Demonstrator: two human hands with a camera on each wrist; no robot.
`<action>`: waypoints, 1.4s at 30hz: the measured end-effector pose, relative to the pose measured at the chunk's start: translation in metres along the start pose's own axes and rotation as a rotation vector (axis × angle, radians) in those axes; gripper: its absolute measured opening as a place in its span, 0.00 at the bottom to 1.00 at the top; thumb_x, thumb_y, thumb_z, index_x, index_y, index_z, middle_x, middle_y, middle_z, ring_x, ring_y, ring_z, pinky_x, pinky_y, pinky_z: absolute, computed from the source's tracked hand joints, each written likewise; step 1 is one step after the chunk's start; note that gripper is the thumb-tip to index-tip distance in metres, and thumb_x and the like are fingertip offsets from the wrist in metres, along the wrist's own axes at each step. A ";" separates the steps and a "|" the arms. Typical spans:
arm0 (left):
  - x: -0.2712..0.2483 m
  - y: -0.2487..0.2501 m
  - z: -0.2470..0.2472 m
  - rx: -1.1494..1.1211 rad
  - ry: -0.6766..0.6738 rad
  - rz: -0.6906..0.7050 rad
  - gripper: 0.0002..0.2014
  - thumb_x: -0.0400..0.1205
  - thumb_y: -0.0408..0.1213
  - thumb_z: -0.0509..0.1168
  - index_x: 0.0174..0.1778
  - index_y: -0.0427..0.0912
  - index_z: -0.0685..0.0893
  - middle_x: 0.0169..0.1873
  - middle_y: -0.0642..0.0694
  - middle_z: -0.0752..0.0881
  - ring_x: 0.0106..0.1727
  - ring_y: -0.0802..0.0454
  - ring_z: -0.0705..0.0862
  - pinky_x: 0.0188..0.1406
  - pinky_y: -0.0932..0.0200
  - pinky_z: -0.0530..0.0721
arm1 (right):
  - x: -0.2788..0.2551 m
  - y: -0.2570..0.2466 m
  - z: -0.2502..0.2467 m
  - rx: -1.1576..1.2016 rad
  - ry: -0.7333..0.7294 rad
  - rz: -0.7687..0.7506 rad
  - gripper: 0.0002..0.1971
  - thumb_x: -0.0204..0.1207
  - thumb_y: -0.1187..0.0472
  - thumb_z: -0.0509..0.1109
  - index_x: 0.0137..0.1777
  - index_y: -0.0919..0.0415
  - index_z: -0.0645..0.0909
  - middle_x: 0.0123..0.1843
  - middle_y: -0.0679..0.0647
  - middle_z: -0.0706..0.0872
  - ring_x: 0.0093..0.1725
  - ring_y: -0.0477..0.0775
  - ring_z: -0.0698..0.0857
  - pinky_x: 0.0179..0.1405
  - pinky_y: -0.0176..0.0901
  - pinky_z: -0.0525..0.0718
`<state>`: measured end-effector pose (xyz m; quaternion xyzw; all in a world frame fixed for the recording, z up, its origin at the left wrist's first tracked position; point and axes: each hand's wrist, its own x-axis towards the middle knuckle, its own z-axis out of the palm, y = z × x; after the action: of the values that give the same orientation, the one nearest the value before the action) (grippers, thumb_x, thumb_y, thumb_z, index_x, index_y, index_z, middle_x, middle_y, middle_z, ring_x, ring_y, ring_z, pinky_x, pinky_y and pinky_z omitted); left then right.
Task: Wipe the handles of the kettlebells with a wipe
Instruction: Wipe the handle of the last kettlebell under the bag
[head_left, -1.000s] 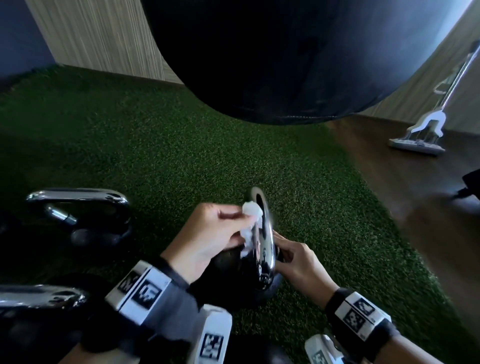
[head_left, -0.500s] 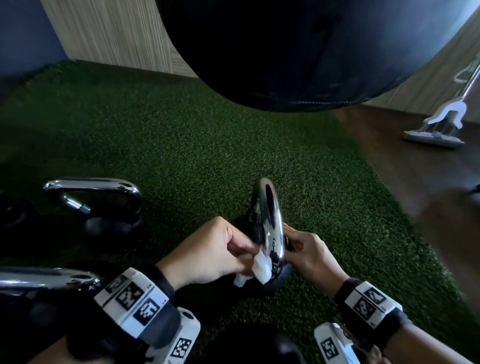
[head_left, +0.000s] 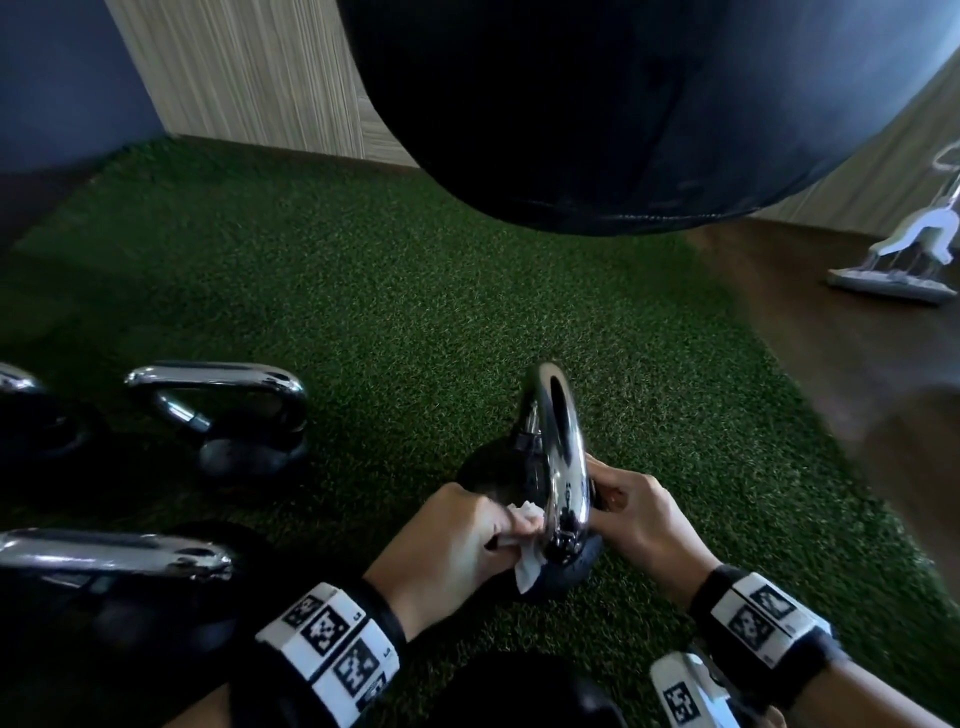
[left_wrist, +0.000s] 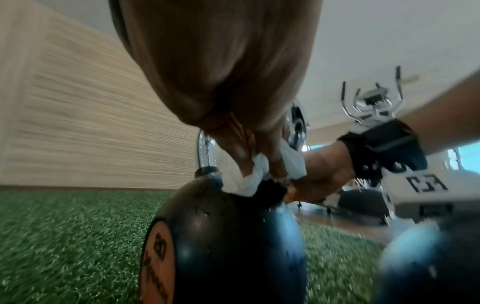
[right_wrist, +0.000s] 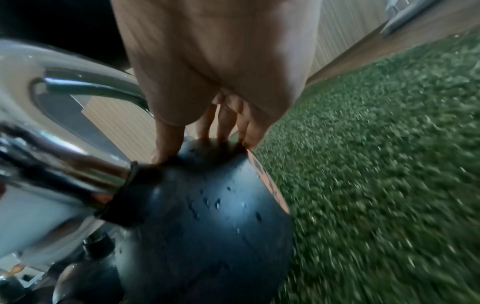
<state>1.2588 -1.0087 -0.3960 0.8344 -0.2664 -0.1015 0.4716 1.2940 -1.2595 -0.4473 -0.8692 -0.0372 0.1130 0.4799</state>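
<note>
A black kettlebell (head_left: 498, 467) stands on the green turf (head_left: 415, 312) in front of the person, its chrome handle (head_left: 563, 447) rising edge-on in the head view. The left hand (head_left: 457, 540) pinches a crumpled white wipe (head_left: 527, 551) between curled fingers (left_wrist: 241, 152) and thumb and presses it against the near foot of the handle, where the chrome meets the black ball; a loose corner of the wipe hangs down over the ball. The right hand (head_left: 644, 519) sits on the other side of the handle, and in the right wrist view its fingertips (right_wrist: 226, 131) and thumb rest on the top of the ball beside the handle's collar, fairly straight rather than wrapped round anything. Two more kettlebells stand to the left on the turf, one (head_left: 244, 415) further off and one (head_left: 119, 561) close by, both with chrome handles lying crosswise to the view. A big dark punching bag (head_left: 597, 104) hangs above the turf, and a white floor mop (head_left: 893, 265) stands on the wooden floor at the right
</note>
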 end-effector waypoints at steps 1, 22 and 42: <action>0.001 -0.001 -0.003 0.008 0.007 -0.002 0.11 0.79 0.36 0.78 0.57 0.45 0.94 0.55 0.57 0.93 0.57 0.69 0.89 0.61 0.66 0.86 | 0.000 -0.006 -0.004 -0.043 -0.035 -0.011 0.39 0.60 0.28 0.80 0.74 0.37 0.82 0.77 0.33 0.79 0.75 0.33 0.78 0.79 0.45 0.76; 0.023 0.050 -0.064 -0.432 0.370 0.191 0.21 0.67 0.35 0.85 0.49 0.53 0.83 0.45 0.52 0.86 0.51 0.46 0.93 0.48 0.58 0.89 | -0.032 -0.144 -0.027 0.628 -0.125 -0.147 0.18 0.71 0.69 0.80 0.62 0.68 0.89 0.58 0.67 0.92 0.58 0.63 0.92 0.58 0.53 0.91; 0.035 -0.023 0.048 0.409 0.118 -0.175 0.66 0.69 0.71 0.68 0.87 0.49 0.29 0.89 0.52 0.36 0.90 0.53 0.37 0.88 0.34 0.47 | -0.020 -0.057 -0.058 0.806 0.153 0.074 0.28 0.63 0.70 0.80 0.66 0.67 0.86 0.60 0.65 0.92 0.56 0.56 0.92 0.53 0.43 0.93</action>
<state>1.2757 -1.0534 -0.4386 0.9371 -0.1802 -0.0368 0.2967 1.2907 -1.2806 -0.3661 -0.6182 0.0771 0.0710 0.7790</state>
